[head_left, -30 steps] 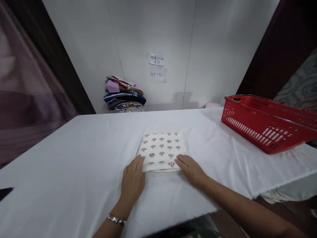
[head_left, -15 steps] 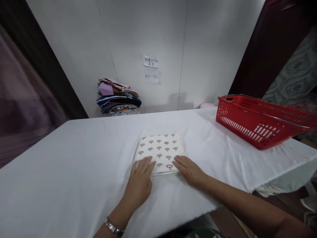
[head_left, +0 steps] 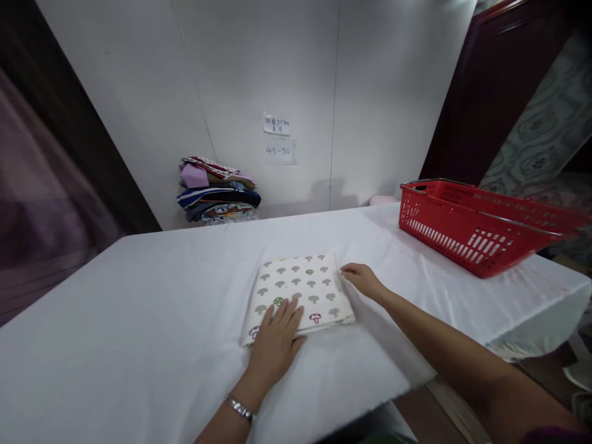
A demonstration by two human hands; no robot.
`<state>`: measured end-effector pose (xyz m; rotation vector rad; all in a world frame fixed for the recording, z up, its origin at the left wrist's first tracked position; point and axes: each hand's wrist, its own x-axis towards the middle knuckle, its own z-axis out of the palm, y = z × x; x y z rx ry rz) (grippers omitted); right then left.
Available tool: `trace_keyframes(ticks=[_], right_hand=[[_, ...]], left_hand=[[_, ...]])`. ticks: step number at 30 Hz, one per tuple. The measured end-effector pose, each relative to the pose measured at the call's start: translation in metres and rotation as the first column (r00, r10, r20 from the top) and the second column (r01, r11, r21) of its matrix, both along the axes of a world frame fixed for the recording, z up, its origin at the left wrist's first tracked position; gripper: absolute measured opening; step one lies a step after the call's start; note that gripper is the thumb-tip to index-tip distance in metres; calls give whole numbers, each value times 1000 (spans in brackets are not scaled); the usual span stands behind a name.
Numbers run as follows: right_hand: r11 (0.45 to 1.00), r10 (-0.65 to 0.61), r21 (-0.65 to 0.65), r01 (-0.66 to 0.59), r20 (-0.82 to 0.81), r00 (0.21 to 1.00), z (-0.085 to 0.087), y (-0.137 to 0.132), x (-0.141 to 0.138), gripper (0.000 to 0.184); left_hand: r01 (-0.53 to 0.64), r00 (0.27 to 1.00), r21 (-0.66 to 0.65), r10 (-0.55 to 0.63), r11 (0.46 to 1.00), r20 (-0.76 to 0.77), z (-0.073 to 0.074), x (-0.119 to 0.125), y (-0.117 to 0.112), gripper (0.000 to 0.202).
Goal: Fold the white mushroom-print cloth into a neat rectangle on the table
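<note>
A folded white cloth [head_left: 296, 290] printed with grey mushrooms, plus a few green and red ones, lies on the white-covered table in front of me. My left hand [head_left: 275, 339] rests flat on its near left part, fingers spread, a silver band at the wrist. At the cloth's far right edge is my right hand [head_left: 365, 282], its fingers drawn together with the tips at the layered edge. The thumb and whatever is pinched there are mostly hidden.
A red plastic basket [head_left: 444, 228] with metal handles stands on the table's right side. Behind the back edge sits a pile of folded fabrics [head_left: 219, 191] against the wall. Two paper notes [head_left: 280, 140] hang on the wall. White cloth [head_left: 139, 296] covers the table.
My right hand has gone from the cloth's near right corner to its far right edge, and its fingers have closed up. My left hand stays on the near left part. The view has shifted slightly.
</note>
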<state>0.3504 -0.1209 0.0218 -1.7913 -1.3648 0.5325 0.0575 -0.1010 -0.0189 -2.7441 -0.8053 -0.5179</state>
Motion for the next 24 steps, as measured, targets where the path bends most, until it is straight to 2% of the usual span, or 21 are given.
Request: trace_keyframes(ticks=[2,6,13,24], right_hand=[[995,-50,-89,51,16,999,-4,17,3,17],[986,-86,-133,99,99,991,-12,34,3,17],[977,-91,-167,130,225,970,-14,39,1,15],[974,-150,-136,182,214,965,-18,51,3,21]], left_hand=[[-3,1000,7,3,1000,5,0,0,-1,51],[-1,999,11,1,1000,33,-1,0,-2,50],[-18,999,23,17,1000,39,-1,1,-3,48],[-12,998,49,9,999,59,-3,0,0,48]])
